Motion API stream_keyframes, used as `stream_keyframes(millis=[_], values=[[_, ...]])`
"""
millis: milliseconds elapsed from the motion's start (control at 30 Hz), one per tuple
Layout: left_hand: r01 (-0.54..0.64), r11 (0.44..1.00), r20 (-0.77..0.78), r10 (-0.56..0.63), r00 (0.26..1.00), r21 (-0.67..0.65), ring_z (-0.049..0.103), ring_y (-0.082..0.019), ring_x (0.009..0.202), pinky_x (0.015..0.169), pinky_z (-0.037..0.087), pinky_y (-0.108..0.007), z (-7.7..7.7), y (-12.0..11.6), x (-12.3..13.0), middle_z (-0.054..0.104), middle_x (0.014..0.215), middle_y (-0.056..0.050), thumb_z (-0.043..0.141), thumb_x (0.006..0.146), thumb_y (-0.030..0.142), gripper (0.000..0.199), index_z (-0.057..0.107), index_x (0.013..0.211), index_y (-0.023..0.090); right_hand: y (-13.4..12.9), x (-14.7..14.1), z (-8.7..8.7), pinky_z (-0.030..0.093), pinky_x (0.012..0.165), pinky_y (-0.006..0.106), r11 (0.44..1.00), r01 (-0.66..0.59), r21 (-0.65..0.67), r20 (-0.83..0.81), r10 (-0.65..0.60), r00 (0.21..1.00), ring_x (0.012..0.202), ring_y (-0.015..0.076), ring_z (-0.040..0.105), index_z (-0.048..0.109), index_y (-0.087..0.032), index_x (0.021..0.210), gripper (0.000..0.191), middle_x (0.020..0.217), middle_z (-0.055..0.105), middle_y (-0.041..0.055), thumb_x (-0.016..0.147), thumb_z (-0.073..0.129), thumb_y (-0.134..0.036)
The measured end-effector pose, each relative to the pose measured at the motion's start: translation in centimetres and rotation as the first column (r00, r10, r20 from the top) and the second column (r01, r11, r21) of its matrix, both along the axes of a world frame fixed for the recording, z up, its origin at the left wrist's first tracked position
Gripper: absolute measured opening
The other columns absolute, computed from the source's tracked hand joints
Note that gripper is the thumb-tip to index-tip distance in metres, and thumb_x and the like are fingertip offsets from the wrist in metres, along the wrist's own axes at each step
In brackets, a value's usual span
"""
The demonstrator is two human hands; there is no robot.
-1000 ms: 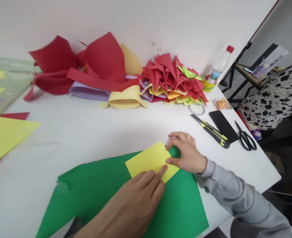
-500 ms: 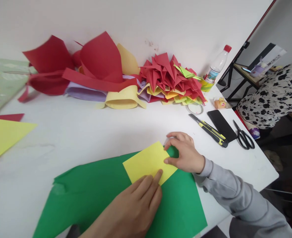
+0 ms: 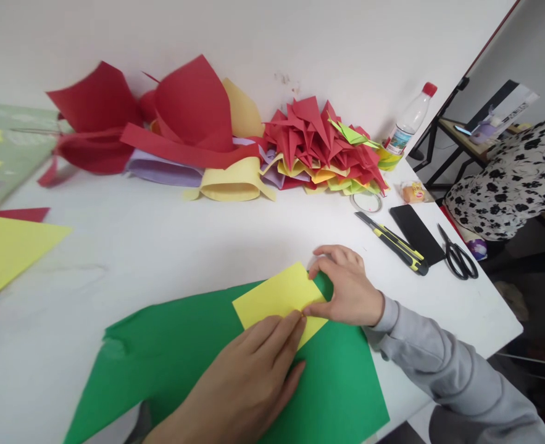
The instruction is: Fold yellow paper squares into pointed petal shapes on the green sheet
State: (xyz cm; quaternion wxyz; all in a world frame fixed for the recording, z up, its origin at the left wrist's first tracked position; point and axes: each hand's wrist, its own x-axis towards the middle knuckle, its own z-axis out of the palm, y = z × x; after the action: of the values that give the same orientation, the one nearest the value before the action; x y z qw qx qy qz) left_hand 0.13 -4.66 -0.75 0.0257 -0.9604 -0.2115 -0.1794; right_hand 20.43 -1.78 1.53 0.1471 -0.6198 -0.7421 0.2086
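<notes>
A piece of yellow paper [image 3: 270, 296] lies on a large green sheet [image 3: 184, 345]. My left hand [image 3: 239, 376] reaches in from below, its fingers stretched out flat and their tips pressing on the yellow paper near its lower right side. At the right edge of that paper is my right hand [image 3: 346, 287]. Its thumb and curved index finger hold the paper's edge, with a gap between them where green shows. The two hands meet at the right thumb tip. My left palm covers part of the green sheet.
Red, purple and yellow paper shapes [image 3: 191, 111] stand along the wall beside folded red pieces [image 3: 307, 132]. A bottle [image 3: 406, 123], tape roll [image 3: 366, 202], box cutter [image 3: 395, 243], black flat object [image 3: 417, 234] and scissors [image 3: 457, 253] are at right. Yellow sheets [image 3: 13, 253] lie left. A person [image 3: 517, 179] is beyond.
My left fingertips have moved slightly up over the yellow paper and now meet my right thumb. The right thumb has shifted a little down and left. The view has shifted slightly.
</notes>
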Motion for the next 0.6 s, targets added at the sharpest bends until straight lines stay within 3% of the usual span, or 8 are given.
stream_keyframes(millis=[367, 600], values=[[-0.038, 0.985, 0.078, 0.052, 0.996, -0.169, 0.059, -0.025, 0.092, 0.081, 0.051, -0.039, -0.13, 0.19, 0.04, 0.065, 0.1, -0.012, 0.045, 0.09, 0.016, 0.029, 0.061, 0.113, 0.009, 0.05, 0.05, -0.06, 0.025, 0.105, 0.047, 1.0, 0.001, -0.007, -0.013, -0.001, 1.0, 0.128, 0.0269, 0.039, 0.059, -0.026, 0.094, 0.046, 0.132, 0.05, 0.0044, 0.059, 0.084, -0.041], [-0.022, 0.994, 0.09, 0.032, 0.995, -0.106, 0.057, -0.025, 0.088, 0.078, 0.05, -0.039, 0.3, -0.05, -0.18, 0.064, 0.095, -0.011, 0.04, 0.091, 0.012, 0.027, 0.064, 0.103, 0.01, 0.09, 0.02, -0.08, 0.025, 0.106, 0.047, 1.0, 0.005, -0.014, -0.019, -0.005, 1.0, 0.128, 0.0268, 0.038, 0.059, -0.026, 0.094, 0.046, 0.132, 0.05, 0.0042, 0.059, 0.084, -0.042]])
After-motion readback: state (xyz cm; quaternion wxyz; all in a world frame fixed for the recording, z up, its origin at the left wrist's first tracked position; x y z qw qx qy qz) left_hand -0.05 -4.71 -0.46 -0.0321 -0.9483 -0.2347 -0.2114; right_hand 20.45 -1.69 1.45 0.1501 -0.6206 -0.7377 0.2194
